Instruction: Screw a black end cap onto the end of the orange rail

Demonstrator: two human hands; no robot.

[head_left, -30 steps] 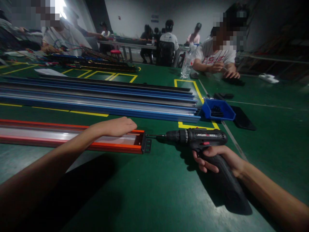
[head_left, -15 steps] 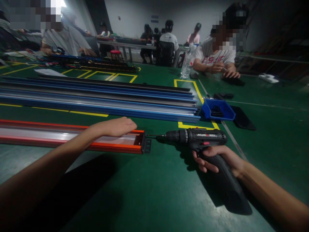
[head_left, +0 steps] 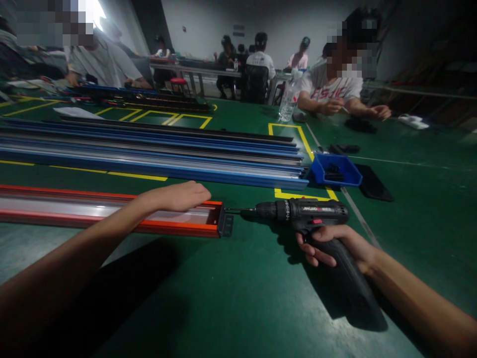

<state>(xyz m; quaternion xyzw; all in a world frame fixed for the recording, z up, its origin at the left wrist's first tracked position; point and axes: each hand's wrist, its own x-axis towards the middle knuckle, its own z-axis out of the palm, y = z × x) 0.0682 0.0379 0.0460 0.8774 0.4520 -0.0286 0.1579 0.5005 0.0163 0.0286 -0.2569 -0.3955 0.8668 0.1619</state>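
Note:
My right hand [head_left: 331,246] is closed around the handle of a black cordless drill [head_left: 313,211], which points left. The drill's long bit [head_left: 240,210] reaches to the black end cap [head_left: 223,221] on an orange-edged metal profile [head_left: 190,227]. The tip meets the far part of the cap; the screw itself is too small to make out. My left hand [head_left: 184,195] lies across the profile near that end, gripping its far edge, with the fingertips mostly hidden behind it.
Several blue and black profiles [head_left: 186,161] lie beyond the orange one. A blue bin [head_left: 337,171] of small black parts stands to their right, beside a dark flat slab [head_left: 372,184]. Farther back are a plastic bottle [head_left: 288,99] and a co-worker [head_left: 335,89] handling something small.
Both my hands, the drill and the orange profile stay nearly in place. The co-worker at the right has moved one hand outward, and the person at the left has shifted.

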